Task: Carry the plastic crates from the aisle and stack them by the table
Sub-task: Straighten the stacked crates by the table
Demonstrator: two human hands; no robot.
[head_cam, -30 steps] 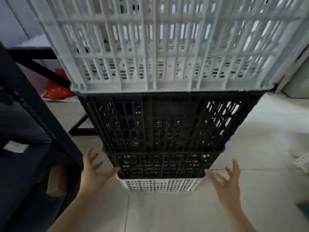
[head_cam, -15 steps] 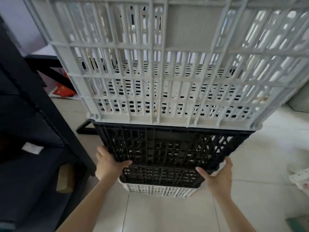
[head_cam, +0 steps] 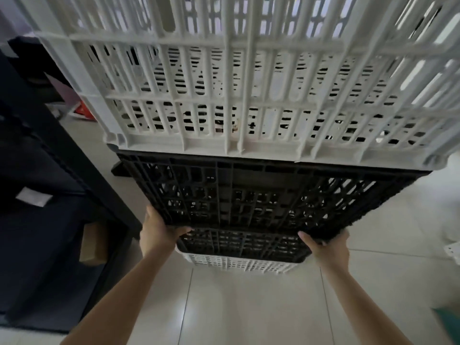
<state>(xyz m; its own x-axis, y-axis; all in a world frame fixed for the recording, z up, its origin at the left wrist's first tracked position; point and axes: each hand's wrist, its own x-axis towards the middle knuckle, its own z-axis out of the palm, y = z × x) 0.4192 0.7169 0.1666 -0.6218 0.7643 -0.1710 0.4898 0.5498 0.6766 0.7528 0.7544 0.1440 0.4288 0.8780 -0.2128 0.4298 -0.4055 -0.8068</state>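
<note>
Over tiled floor (head_cam: 249, 310), left hand (head_cam: 155, 232) and right hand (head_cam: 328, 250) grip black crate (head_cam: 249, 195) by lower corners.

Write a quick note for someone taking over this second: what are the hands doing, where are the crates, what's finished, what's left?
Left hand: grips the upper black crate at its lower left corner.
Right hand: grips the same crate's lower right corner.
Crates: the top white crate sits on the upper black crate. Below are the lower black crate and the bottom white crate on the tiled floor, beside a dark frame.
Done: four crates in one stack.
Left: probably move or settle the upper two. No other crates in view.
</note>
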